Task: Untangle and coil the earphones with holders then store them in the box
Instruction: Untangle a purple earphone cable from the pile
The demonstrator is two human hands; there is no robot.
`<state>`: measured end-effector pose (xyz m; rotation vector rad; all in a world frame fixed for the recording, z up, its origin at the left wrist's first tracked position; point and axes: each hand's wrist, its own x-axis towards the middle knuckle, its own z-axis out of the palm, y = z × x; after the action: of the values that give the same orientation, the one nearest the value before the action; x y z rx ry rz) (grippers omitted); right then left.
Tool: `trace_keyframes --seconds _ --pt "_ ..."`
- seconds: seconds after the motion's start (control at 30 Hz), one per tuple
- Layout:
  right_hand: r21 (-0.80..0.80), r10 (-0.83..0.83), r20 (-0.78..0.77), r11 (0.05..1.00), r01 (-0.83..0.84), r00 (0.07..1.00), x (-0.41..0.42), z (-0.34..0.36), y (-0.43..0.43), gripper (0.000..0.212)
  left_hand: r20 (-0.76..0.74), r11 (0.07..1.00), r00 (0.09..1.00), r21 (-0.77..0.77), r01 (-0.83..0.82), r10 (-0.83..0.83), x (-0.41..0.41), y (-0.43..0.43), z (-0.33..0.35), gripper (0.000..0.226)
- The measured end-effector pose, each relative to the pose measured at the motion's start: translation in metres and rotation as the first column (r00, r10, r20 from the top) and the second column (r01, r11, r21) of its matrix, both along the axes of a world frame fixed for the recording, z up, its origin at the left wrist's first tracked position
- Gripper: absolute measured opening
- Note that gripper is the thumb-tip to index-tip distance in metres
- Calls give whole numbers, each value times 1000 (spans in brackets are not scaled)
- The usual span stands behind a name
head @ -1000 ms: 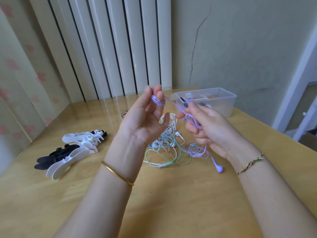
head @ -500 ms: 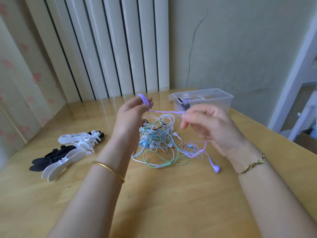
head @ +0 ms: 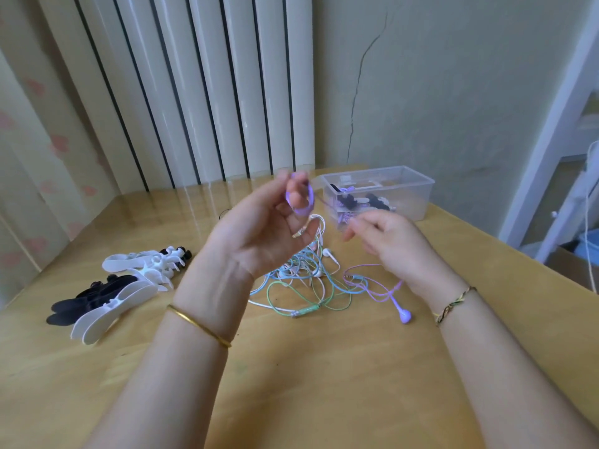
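Note:
My left hand [head: 259, 231] is raised palm up above the table, with the purple earphone cable [head: 304, 199] looped round its fingertips. My right hand [head: 389, 244] pinches the same purple cable a short way to the right. The rest of that cable hangs down to a purple earbud [head: 405, 315] lying on the table. Below both hands lies a tangle of green, blue and white earphones [head: 304, 280]. A clear plastic box [head: 415, 189] stands behind my right hand and holds several coiled earphones.
A pile of white and black cable holders [head: 120, 286] lies at the left of the wooden table [head: 324, 384]. White vertical blinds [head: 194, 92] hang behind the table. The table's right edge runs close to a white door frame [head: 551, 140].
My left hand turned back palm up and rose with the purple loops. My right hand moved round it, and less purple cable lies loose on the table.

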<state>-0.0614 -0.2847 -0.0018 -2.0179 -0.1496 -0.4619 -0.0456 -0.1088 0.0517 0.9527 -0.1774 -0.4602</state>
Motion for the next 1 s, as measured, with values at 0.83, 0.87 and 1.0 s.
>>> trace_keyframes --seconds 0.83,0.87,1.0 --pt "468 140 -134 882 -62 981 -8 9 -5 14 13 942 942 9 -335 335 9 8 1 31" --pt "467 158 -155 882 -69 975 -8 9 -5 11 -28 938 938 -25 -346 345 9 11 1 30" --pt "337 32 -174 941 29 984 -9 10 -11 3 -141 905 917 -159 -394 374 10 13 1 27"
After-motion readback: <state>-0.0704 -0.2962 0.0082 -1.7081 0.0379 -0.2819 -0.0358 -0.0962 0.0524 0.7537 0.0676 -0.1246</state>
